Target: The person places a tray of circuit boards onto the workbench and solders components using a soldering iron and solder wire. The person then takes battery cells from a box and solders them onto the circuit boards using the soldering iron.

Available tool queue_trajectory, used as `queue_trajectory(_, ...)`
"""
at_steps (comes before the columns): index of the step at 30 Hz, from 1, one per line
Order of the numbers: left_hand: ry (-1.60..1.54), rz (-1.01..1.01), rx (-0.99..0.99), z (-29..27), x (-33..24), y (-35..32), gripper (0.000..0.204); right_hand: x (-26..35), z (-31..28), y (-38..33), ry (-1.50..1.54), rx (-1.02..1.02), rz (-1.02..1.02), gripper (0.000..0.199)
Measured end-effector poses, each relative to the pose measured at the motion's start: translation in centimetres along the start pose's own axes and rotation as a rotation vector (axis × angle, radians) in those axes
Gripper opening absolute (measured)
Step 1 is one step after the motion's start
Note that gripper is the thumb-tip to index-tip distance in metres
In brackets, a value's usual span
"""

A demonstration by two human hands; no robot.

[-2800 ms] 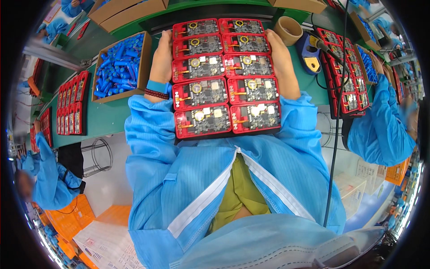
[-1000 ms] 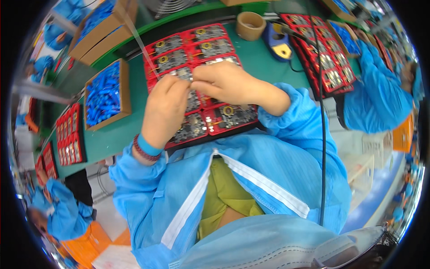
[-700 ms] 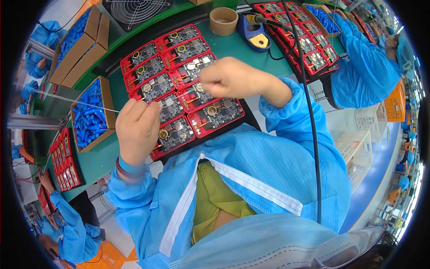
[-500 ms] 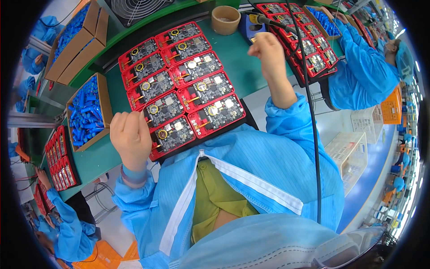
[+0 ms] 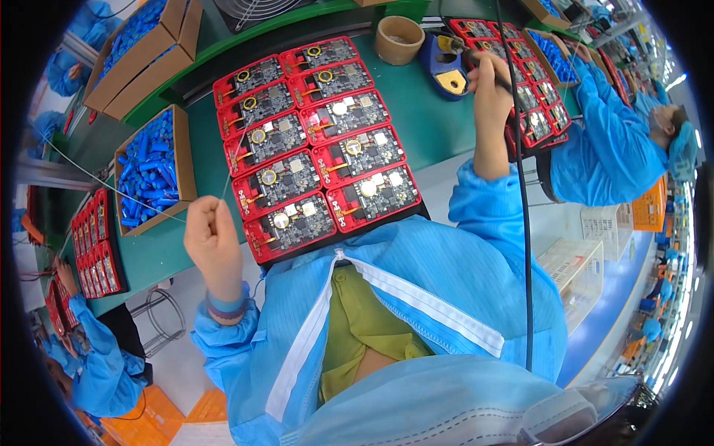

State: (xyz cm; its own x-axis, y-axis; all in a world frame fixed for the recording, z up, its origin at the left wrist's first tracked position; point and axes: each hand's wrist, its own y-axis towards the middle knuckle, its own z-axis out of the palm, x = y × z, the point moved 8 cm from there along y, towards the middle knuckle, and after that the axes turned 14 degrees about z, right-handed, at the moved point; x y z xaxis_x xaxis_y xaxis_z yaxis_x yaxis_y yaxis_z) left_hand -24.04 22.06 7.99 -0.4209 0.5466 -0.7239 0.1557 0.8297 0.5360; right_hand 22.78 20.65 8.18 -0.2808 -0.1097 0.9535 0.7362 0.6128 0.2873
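Head view: hands point(image 5: 212, 238) pinch thin wire point(image 5: 134, 199) beside glossy red trays point(image 5: 316, 145).

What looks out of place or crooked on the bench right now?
Nothing stands out. The red trays of circuit boards sit in tidy rows, the left hand pinches a thin wire, and the right hand grips a soldering iron by the blue stand.

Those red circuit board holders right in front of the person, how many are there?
10, in two columns of five on the tray between the left hand and right hand. More sit on other trays.
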Motion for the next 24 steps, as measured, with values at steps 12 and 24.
queue_trajectory(12, 0.072, 0.099, 0.068, 0.8, 2.1, 4.5, 0.003, -1.1, 6.1, -2.5, 0.012, 0.305, -0.085, 0.023)
queue_trajectory(24, 0.083, 0.265, 0.087, 7.1, 3.4, 13.8, 0.006, 4.5, 15.7, -2.5, 0.277, 0.719, -0.094, 0.024)
